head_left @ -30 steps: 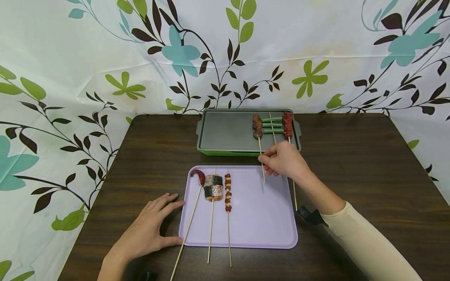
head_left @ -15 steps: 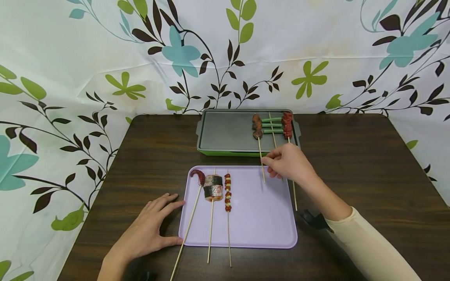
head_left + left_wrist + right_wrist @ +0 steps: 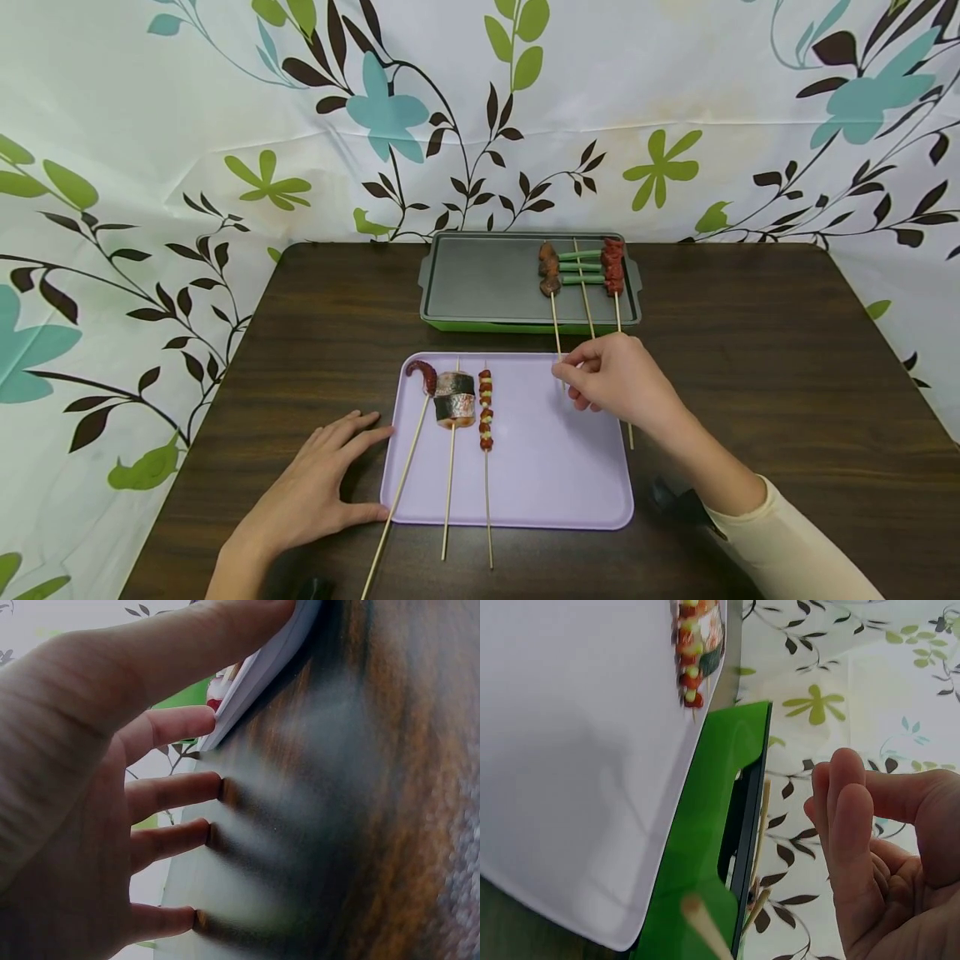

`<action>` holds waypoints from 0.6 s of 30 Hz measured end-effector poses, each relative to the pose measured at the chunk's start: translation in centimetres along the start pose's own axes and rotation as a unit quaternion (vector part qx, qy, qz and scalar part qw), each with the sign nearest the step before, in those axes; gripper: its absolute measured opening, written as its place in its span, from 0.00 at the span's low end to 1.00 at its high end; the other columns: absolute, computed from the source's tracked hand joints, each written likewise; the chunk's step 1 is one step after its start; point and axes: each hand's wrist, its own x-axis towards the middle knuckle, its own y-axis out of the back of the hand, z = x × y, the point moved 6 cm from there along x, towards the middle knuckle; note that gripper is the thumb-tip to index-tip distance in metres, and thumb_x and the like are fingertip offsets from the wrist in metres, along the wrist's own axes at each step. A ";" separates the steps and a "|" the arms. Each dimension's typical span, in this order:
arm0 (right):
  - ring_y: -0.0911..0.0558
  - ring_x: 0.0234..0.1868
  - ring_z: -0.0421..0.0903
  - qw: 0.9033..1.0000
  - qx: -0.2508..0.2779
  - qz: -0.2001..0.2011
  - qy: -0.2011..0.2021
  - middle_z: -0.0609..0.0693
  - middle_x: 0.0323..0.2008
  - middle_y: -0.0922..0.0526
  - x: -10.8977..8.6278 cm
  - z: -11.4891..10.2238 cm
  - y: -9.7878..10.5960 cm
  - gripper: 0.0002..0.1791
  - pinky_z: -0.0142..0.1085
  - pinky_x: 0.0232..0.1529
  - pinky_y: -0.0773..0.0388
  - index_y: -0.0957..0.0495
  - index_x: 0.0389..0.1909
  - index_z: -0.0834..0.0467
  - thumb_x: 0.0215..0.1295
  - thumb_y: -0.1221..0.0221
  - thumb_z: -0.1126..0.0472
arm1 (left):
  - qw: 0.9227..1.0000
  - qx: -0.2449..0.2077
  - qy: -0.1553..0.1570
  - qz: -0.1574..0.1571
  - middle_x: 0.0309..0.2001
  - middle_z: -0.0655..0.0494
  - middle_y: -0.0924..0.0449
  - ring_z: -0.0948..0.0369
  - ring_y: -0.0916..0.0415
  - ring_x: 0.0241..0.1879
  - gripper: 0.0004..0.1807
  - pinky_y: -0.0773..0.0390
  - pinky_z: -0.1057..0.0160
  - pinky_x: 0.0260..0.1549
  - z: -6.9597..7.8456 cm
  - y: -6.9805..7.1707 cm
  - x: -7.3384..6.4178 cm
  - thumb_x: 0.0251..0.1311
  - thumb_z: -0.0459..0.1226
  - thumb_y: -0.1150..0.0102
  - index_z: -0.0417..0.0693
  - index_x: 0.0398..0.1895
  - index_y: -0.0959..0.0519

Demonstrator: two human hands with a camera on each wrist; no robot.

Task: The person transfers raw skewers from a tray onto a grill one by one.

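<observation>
My left hand [image 3: 318,487] lies at the left edge of the lilac tray [image 3: 555,500]. Its fingers are spread, with thumb and index at the rim. On the tray lie an octopus tentacle skewer [image 3: 425,379], a skewer of black-and-pale rolled pieces [image 3: 455,408] and a red-and-green beaded skewer [image 3: 486,408]. My right hand [image 3: 626,379] hovers over the tray's far right part, fingers loosely bent. The right wrist view shows nothing between them. Beyond it, a brown chunk skewer [image 3: 550,271], a green stalk skewer [image 3: 582,267] and a red meat skewer [image 3: 613,267] lie on the griddle.
The grey griddle [image 3: 480,279] with a green base [image 3: 480,327] stands behind the tray on a dark wood table [image 3: 750,350]. Skewer sticks overhang its front. A floral cloth [image 3: 570,75] hangs behind the table.
My right hand has drawn back from the griddle toward the tray, along the sticks. The skewers and my left hand stay in place.
</observation>
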 end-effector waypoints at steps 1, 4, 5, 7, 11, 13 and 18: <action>0.20 0.16 0.46 1.000 -0.002 -0.002 0.006 0.42 0.13 0.20 -0.3 -0.1 -0.2 0.08 0.39 0.18 0.24 0.14 0.31 0.57 0.62 0.34 0.56 | 1.000 0.000 0.000 0.000 0.72 0.56 0.39 0.46 0.45 0.71 0.51 0.47 0.30 0.62 0.0 0.0 0.0 0.37 0.70 0.31 0.67 0.70 0.32; 0.22 0.14 0.43 0.999 -0.014 -0.009 0.028 0.40 0.11 0.22 -1.0 -0.6 -0.9 0.07 0.38 0.16 0.26 0.14 0.28 0.54 0.62 0.33 0.56 | 1.000 0.001 0.000 -0.001 0.71 0.56 0.39 0.46 0.45 0.71 0.51 0.47 0.30 0.62 0.1 0.0 0.1 0.37 0.70 0.31 0.67 0.70 0.33; 0.22 0.13 0.42 0.999 -0.021 -0.012 0.037 0.39 0.11 0.23 -1.3 -0.8 -1.2 0.07 0.37 0.16 0.26 0.15 0.27 0.53 0.62 0.33 0.56 | 1.000 0.001 -0.001 -0.001 0.71 0.56 0.39 0.46 0.45 0.71 0.52 0.47 0.30 0.62 0.1 0.0 0.1 0.37 0.70 0.31 0.67 0.70 0.33; 0.24 0.13 0.40 0.998 -0.034 -0.019 0.052 0.37 0.10 0.24 -1.8 -1.2 -1.7 0.07 0.36 0.16 0.27 0.15 0.26 0.52 0.62 0.34 0.57 | 1.000 0.001 -0.002 -0.002 0.72 0.56 0.39 0.46 0.45 0.71 0.52 0.47 0.31 0.62 0.1 0.0 0.2 0.37 0.70 0.31 0.67 0.70 0.33; 0.25 0.13 0.36 0.995 -0.046 -0.041 0.080 0.33 0.10 0.26 -2.7 -1.9 -3.4 0.07 0.33 0.17 0.29 0.15 0.26 0.52 0.62 0.34 0.57 | 1.000 0.001 0.000 -0.005 0.72 0.55 0.39 0.46 0.45 0.71 0.52 0.47 0.31 0.62 0.0 0.0 0.1 0.37 0.69 0.31 0.67 0.70 0.33; 0.25 0.13 0.34 0.994 -0.048 -0.052 0.087 0.32 0.10 0.26 -3.2 -2.1 -4.5 0.07 0.32 0.18 0.29 0.15 0.26 0.52 0.62 0.34 0.57 | 1.000 0.001 0.000 -0.004 0.71 0.55 0.39 0.46 0.45 0.71 0.52 0.46 0.31 0.62 0.0 0.0 0.1 0.37 0.69 0.30 0.66 0.70 0.32; 0.26 0.13 0.31 0.991 -0.056 -0.071 0.101 0.30 0.10 0.27 -4.1 -2.2 -6.9 0.06 0.30 0.20 0.30 0.16 0.26 0.52 0.59 0.32 0.57 | 1.000 0.001 0.000 -0.002 0.71 0.54 0.38 0.45 0.44 0.70 0.51 0.46 0.30 0.61 0.2 0.1 0.1 0.37 0.69 0.31 0.66 0.70 0.32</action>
